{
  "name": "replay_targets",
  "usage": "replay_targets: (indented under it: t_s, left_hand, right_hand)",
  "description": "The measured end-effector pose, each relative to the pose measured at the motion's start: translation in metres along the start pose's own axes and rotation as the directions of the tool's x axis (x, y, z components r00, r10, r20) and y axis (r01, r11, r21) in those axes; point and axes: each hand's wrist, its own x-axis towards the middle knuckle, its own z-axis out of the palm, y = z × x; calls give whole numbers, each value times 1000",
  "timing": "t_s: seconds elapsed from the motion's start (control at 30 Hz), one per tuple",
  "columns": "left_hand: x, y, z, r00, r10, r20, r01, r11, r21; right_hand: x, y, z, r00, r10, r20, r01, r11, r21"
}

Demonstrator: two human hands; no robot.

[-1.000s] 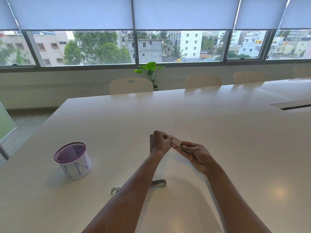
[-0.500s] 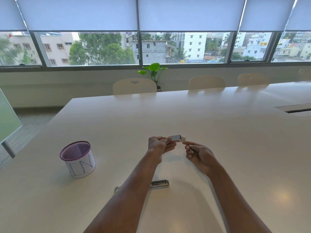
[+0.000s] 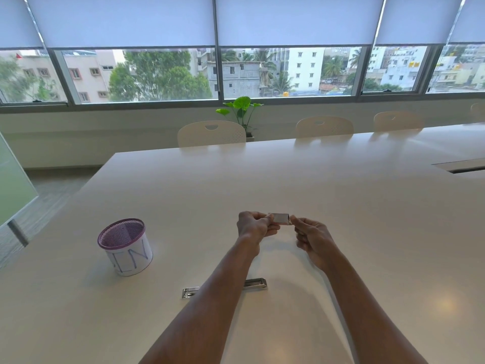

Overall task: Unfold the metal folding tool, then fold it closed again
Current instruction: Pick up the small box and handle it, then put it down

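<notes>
A small grey metal folding tool (image 3: 281,218) hangs a little above the white table (image 3: 367,206), held level between both hands. My left hand (image 3: 255,225) pinches its left end with thumb and fingers. My right hand (image 3: 312,236) touches its right end with thumb and fingertip, the other fingers curled. Only a short rectangular body of the tool shows; its ends are hidden by the fingers.
A second long metal piece (image 3: 256,283) lies on the table under my left forearm. A white cup with a purple mesh rim (image 3: 125,246) stands at the left. Chairs (image 3: 211,134) line the far edge, with a plant (image 3: 241,111) behind. A cable slot (image 3: 464,168) sits at the right.
My hands moved slightly apart and the tool turned from tilted to level. The camera view shifted a little to the left.
</notes>
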Motion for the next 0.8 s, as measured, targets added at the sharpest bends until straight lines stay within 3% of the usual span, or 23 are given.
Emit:
replay_targets:
  t_s: [0.43, 0.57, 0.7, 0.8]
  left_hand:
    - [-6, -7, 3, 999, 1, -41, -1, 1000, 1]
    - [-5, -6, 2, 995, 18, -93, -18, 1000, 4]
    - [-2, -1, 2, 991, 38, -131, -33, 999, 36]
    - [-2, 2, 2, 988, 62, -141, -52, 996, 74]
  right_hand:
    - [-4, 3, 6, 993, -83, -88, 79, 996, -50]
    - [-5, -2, 7, 978, -186, -90, 168, 969, -182]
    - [-6, -10, -1, 931, -362, 39, 342, 834, -434]
    - [-6, -13, 0, 914, -383, 131, 379, 695, -611]
